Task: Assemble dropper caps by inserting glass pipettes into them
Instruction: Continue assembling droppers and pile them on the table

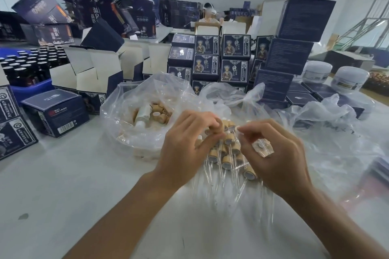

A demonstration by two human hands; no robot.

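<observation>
Head view shows both hands meeting above a pile of finished droppers point(228, 154) near the middle of the table point(84, 185). The left hand point(185, 143) has its fingers curled, and thumb and forefinger seem to pinch a small cap point(219, 127), though the cap is mostly hidden. The right hand point(275, 153) pinches something thin and clear at its fingertips, probably a glass pipette point(239, 130), and it keeps a small bundle of clear pieces point(263, 147) in the curled fingers behind. I judge that the two hands are brought close together so that the pipette tip can be guided into the cap, and the spare pieces are kept in the palm to save reaching.

Finished droppers lie just under the hands, caps up and glass tubes pointing toward the person, so each new one can be dropped there at once. To the left, an open plastic bag point(130, 115) holds loose caps point(161, 112) and a pale bottle point(142, 114), within easy reach of the left hand.

Farther out, the pale grey table carries dark blue boxes point(235, 46) in stacks, open cartons point(101, 69), a blue crate point(29, 90) of dark bottles, and white jars point(349, 78) at the right. Another person sits at the far end of a white-walled room.
</observation>
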